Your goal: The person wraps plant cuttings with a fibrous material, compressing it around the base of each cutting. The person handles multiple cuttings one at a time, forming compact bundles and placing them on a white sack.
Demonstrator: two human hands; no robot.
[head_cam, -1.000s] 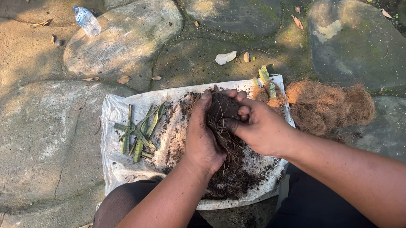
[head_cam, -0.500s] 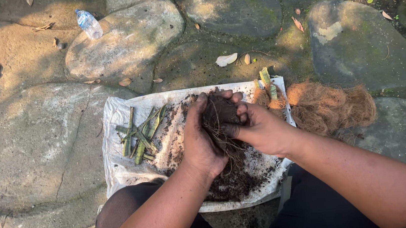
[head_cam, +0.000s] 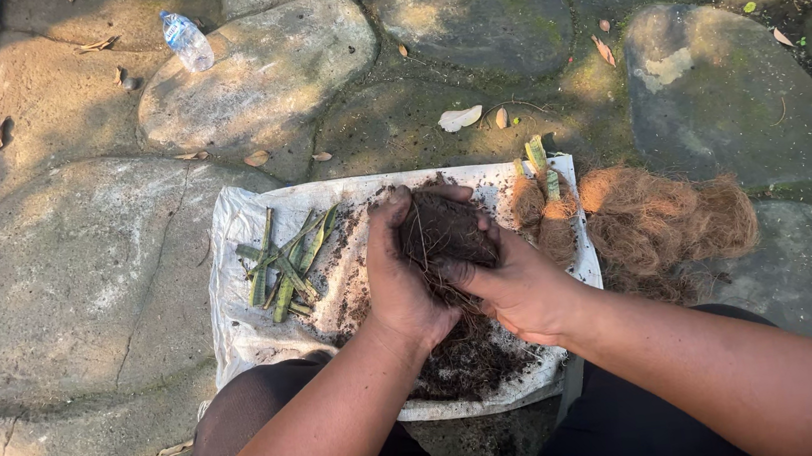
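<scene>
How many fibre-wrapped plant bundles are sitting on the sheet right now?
2: both wrapped bundles lie side by side at the white sheet's far right edge, beside the loose coconut fibre. Others may hide under the hands.

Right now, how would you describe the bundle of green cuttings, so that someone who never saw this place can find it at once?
Find the white plastic sheet spread on the stone paving in front of the person. On its left part, beside the left hand, lies the bundle of green cuttings. They are narrow, flat green strips, unlike the dark soil clump in the hands and the brown fibre pile to the right.
</scene>
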